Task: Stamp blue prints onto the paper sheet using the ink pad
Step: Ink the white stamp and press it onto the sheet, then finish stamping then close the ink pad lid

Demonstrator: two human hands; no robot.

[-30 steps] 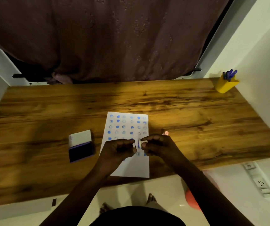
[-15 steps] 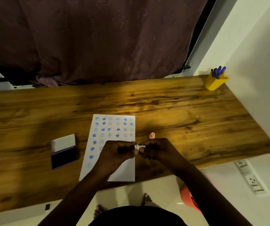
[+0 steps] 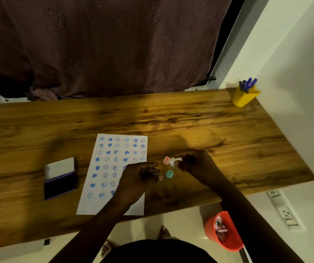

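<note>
Here three stamps (image 3: 169,174), one ink pad (image 3: 59,184).

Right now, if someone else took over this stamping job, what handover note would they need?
Right hand: pinching a small white stamp, just right of the paper sheet.
Left hand: loosely curled over the sheet's right edge; contents unclear.
Pink stamp and teal stamp stand on the table.
Ink pad: open, left of the sheet.
Done: most rows printed.
Left: bottom strip.
</note>
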